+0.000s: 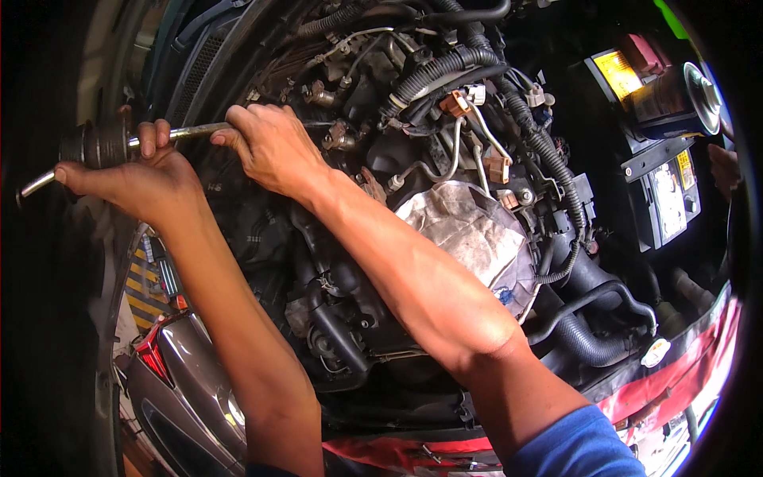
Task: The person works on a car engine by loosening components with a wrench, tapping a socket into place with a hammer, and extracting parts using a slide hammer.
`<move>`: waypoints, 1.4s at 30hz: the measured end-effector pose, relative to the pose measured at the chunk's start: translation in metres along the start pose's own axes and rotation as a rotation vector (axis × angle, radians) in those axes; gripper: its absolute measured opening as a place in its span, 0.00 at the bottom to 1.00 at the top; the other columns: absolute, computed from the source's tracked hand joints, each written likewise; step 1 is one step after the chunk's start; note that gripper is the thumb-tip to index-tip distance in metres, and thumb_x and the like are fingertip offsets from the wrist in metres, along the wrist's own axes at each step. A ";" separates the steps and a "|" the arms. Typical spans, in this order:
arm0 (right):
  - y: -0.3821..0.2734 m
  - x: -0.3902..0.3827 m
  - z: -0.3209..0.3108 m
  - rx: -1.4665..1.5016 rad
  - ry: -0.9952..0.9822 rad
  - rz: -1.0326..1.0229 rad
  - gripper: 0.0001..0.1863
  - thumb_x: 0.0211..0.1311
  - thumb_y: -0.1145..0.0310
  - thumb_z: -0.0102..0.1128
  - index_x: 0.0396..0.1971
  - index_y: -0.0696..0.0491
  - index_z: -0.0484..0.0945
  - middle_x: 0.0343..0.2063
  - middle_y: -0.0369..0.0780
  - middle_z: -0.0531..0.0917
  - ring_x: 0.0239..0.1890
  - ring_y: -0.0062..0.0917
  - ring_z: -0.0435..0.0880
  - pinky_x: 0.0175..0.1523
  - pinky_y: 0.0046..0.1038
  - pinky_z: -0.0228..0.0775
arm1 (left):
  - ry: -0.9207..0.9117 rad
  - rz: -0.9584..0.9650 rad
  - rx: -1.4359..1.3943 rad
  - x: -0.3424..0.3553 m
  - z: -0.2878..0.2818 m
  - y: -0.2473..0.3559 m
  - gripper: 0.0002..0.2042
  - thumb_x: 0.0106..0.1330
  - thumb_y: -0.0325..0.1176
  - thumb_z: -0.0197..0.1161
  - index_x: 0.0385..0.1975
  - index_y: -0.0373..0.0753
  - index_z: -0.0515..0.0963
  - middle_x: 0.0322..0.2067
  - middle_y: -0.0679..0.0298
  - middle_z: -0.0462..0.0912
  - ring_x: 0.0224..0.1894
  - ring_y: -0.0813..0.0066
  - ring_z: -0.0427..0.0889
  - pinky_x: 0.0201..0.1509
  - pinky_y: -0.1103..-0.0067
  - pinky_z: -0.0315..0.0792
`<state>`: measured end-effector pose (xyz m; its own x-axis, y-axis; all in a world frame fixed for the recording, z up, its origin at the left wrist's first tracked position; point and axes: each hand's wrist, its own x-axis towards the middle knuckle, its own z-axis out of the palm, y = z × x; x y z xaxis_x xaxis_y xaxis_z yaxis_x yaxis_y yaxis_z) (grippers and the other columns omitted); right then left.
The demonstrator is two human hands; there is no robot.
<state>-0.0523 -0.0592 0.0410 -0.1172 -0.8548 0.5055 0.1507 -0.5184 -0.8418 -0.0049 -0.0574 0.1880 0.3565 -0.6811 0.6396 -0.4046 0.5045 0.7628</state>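
Note:
A slide hammer runs roughly level across the upper left, with a thin shiny rod (195, 130) and a dark, ribbed cylindrical weight (97, 147). My left hand (155, 184) is closed round the weight from below, its thumb lying along the underside. Farther right, my right hand (274, 149) is wrapped round the rod. Beyond that fist the rod continues toward a rusty metal engine fitting (340, 135); I cannot tell whether they are joined. A similar fitting (321, 95) stands a little farther back.
Corrugated wiring hoses (544, 143) and loose connectors surround the engine. A crumpled, stained cover (461, 226) lies under my right forearm. To the right are a battery (668, 195) and a canister (668, 99). Red cloth (675, 358) drapes the front edge; a grey car (187, 381) stands lower left.

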 end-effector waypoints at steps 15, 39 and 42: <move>-0.008 0.006 -0.004 0.040 -0.056 -0.139 0.16 0.72 0.55 0.60 0.34 0.54 0.75 0.29 0.46 0.80 0.40 0.46 0.80 0.46 0.44 0.68 | 0.047 0.130 0.026 -0.004 -0.005 0.013 0.37 0.72 0.75 0.39 0.51 0.42 0.70 0.37 0.53 0.81 0.18 0.74 0.67 0.28 0.75 0.70; -0.001 -0.006 0.001 -0.060 0.008 -0.037 0.17 0.72 0.52 0.60 0.35 0.53 0.78 0.30 0.45 0.80 0.40 0.45 0.79 0.47 0.43 0.68 | 0.113 0.034 -0.045 -0.011 -0.002 -0.011 0.36 0.73 0.73 0.41 0.48 0.39 0.71 0.38 0.51 0.79 0.23 0.72 0.71 0.28 0.78 0.67; 0.001 -0.001 0.005 -0.043 0.030 -0.010 0.17 0.72 0.52 0.60 0.33 0.53 0.78 0.28 0.46 0.81 0.38 0.47 0.80 0.44 0.45 0.70 | 0.143 0.017 -0.044 -0.005 0.003 -0.016 0.35 0.74 0.72 0.44 0.49 0.39 0.71 0.38 0.53 0.79 0.24 0.70 0.72 0.29 0.78 0.68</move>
<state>-0.0471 -0.0591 0.0405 -0.1483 -0.8483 0.5084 0.1074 -0.5248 -0.8444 -0.0023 -0.0634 0.1719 0.4677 -0.5915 0.6568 -0.3749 0.5401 0.7535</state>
